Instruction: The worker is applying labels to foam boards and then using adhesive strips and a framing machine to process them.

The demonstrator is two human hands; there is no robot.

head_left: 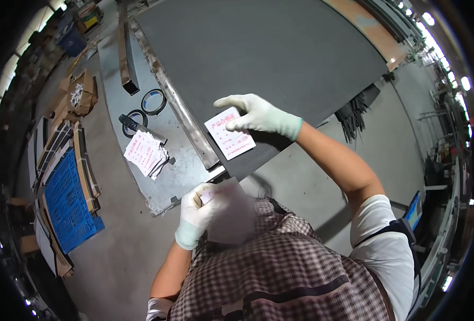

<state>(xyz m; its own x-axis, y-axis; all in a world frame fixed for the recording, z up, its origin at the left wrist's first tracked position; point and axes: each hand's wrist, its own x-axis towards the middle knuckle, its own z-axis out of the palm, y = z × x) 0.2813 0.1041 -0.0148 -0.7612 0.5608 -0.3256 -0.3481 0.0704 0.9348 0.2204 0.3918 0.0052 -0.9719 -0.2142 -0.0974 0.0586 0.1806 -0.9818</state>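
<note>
My right hand (256,115), in a white glove, is over the near left part of a large dark grey sheet (269,53). It grips a white card with red print (231,143), the thumb lying across its face. Near my chest, my gloved left hand (196,209) is closed on a thin pale sheet (231,216), smeared by motion, with a bit of white paper showing at the fingers. A fanned stack of similar white cards (147,154) lies on the table to the left. Beside it are a dark-handled tool (135,124) and two black tape rolls (154,101).
A long metal bar (172,99) runs along the dark sheet's left edge, with a square metal tube (125,59) farther left. On the floor at left are a blue plastic pallet (68,198) and a cardboard box (82,93). Dark strips (354,115) hang at the right.
</note>
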